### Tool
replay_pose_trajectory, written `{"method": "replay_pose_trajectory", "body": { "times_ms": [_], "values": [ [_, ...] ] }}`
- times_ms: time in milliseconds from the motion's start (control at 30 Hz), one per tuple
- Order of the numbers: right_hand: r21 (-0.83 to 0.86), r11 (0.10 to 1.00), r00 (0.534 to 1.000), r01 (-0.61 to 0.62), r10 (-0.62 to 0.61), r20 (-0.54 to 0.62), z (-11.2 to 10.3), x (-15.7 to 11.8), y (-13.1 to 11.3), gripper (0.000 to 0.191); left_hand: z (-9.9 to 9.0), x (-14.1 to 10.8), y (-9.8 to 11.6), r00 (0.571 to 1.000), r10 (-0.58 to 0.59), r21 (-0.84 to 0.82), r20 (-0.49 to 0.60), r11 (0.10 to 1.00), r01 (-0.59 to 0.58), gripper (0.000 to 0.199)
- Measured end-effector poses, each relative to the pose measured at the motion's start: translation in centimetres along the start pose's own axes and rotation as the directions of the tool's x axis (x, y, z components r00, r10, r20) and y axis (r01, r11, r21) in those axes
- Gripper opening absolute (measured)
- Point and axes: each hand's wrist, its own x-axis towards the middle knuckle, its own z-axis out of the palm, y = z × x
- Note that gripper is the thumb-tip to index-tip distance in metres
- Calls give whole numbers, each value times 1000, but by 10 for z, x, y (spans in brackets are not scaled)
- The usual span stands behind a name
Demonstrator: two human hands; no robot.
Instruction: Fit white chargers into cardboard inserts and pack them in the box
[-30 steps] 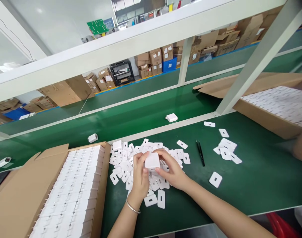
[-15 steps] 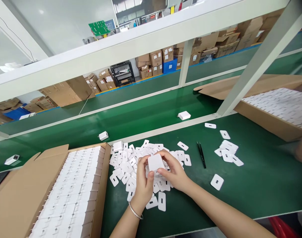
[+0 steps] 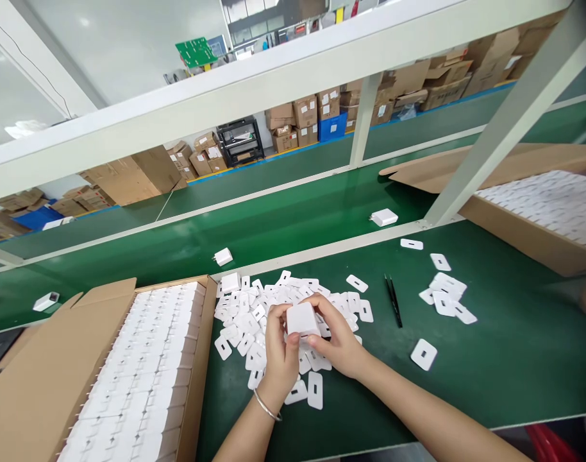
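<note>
Meanwhile, as the charger is sliding rightward, your left hand and right hand are still gripping the white block, its handling apparently continuing.

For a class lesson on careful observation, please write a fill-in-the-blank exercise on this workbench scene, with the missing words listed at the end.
1. The left hand and right hand hold a block coloured ____.
2. The bracelet is worn on the same arm as the ____ hand.
3. The black tweezers lie to the ____ of the right hand.
4. The tweezers rest on a tabletop coloured ____.

Missing words: white; left; right; green.
</note>
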Motion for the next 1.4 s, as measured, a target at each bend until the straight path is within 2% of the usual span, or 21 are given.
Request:
{"method": "replay_pose_trajectory", "body": {
  "times_ms": [333,500,600,700,867,1033,1133,1300,1400],
  "values": [
    [69,997,995,-45,51,-91,3,3,8,38,2,4,6,997,-83,-71,10,994,83,44],
    [159,984,993,-78,90,-70,3,3,10,36,0,2,9,997,-54,-61,60,996,58,46],
    [140,988,997,-58,65,-46,2,2,9,35,-2,2,7,996,-70,-21,51,997,71,40],
    [131,988,997,-76,79,-20,1,2,9,35,-2,2,3,997,-76,17,34,997,75,42],
    [32,991,989,-129,131,-62,-2,4,9,39,0,2,5,993,-104,7,57,995,104,45],
    [-11,996,993,-83,82,-88,-2,3,8,41,-1,1,11,987,-105,-13,121,994,107,43],
    [-28,998,995,-51,48,-84,-3,2,7,39,-2,1,10,989,-89,-14,119,996,91,42],
    [-37,999,1000,-22,22,7,-5,3,5,37,-4,3,8,996,-44,-12,80,999,45,40],
    [-71,997,1000,8,-8,5,-6,3,4,36,-9,6,10,993,-60,-12,106,998,62,39]
  ]
}}
